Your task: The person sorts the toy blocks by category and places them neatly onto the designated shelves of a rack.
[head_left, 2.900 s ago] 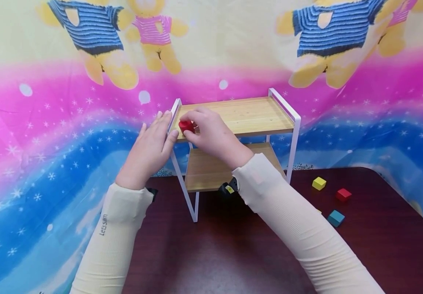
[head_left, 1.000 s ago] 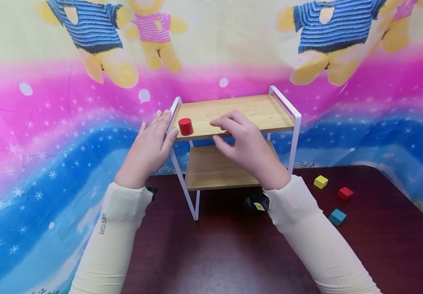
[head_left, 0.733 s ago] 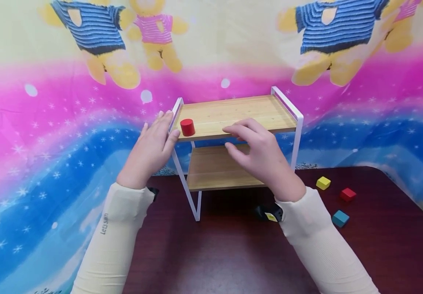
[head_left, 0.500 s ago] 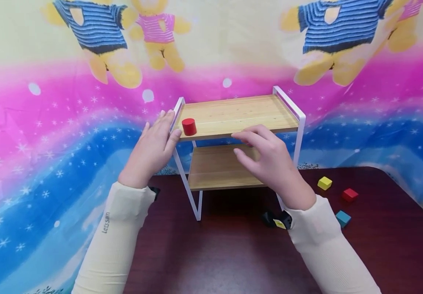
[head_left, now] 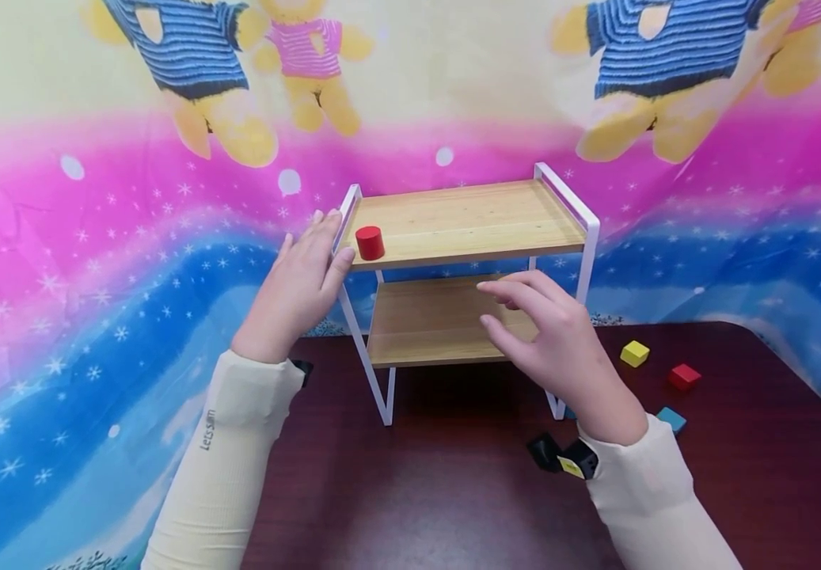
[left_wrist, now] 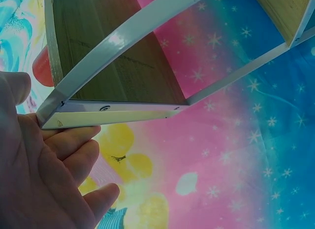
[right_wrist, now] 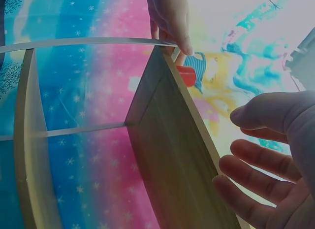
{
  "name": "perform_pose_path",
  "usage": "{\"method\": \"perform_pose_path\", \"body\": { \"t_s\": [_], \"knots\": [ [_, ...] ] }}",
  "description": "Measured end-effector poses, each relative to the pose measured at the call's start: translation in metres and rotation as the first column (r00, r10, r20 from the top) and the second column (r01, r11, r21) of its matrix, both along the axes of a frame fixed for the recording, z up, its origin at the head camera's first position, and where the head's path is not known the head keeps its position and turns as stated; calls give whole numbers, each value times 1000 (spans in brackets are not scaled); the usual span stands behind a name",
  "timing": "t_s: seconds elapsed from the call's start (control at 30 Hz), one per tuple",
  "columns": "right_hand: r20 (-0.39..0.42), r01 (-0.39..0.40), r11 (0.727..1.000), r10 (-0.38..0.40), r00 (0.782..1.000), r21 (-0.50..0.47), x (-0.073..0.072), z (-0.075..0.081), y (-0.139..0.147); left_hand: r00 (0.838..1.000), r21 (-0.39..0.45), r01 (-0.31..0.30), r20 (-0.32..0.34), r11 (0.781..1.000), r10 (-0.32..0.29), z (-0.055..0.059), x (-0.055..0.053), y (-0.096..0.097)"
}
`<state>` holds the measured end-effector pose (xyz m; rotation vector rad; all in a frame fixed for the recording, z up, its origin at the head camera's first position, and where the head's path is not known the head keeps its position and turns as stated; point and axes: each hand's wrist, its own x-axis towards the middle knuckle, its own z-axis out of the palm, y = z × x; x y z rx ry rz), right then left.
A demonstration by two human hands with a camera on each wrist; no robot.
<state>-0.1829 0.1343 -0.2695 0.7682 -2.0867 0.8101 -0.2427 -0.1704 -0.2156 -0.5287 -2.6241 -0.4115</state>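
Note:
A red cylinder block (head_left: 370,243) stands upright at the front left corner of the top board of a two-tier wooden shelf (head_left: 467,222) with a white metal frame. My left hand (head_left: 298,289) rests with extended fingers against the shelf's left side rail, its thumb close beside the cylinder. In the left wrist view, the white frame (left_wrist: 118,39) runs along those fingers and part of the red cylinder (left_wrist: 43,69) shows past the board. Holding nothing, my right hand (head_left: 560,348) hovers in front of the shelf's right half, fingers loosely bent and thumb apart.
On the dark red-brown table (head_left: 410,499), right of the shelf, lie a yellow block (head_left: 634,354), a red block (head_left: 684,378) and a teal block (head_left: 672,419) partly hidden by the right sleeve. A printed bear curtain (head_left: 446,111) hangs close behind the shelf.
My right hand has let go of the red cylinder, leaving it on the top board, and has moved right and down toward me. My left hand stays at the rail.

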Motion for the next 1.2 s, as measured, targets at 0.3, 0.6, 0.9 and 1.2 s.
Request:
{"method": "perform_pose_path", "body": {
  "t_s": [0.3,0.6,0.9,1.2],
  "knots": [
    [2,56,998,-56,998,-23,9,-20,22,1000,0,-2,13,1000,2,2,0,4],
    [19,132,990,-131,991,-46,12,-41,46,1000,-11,-6,11,1000,6,4,1,5],
    [53,188,970,-182,982,-152,15,-62,68,1000,-63,-24,13,998,25,4,3,0],
    [146,271,937,-242,959,-222,19,-79,83,999,-118,-39,-12,992,38,5,1,-1]
  ]
}}
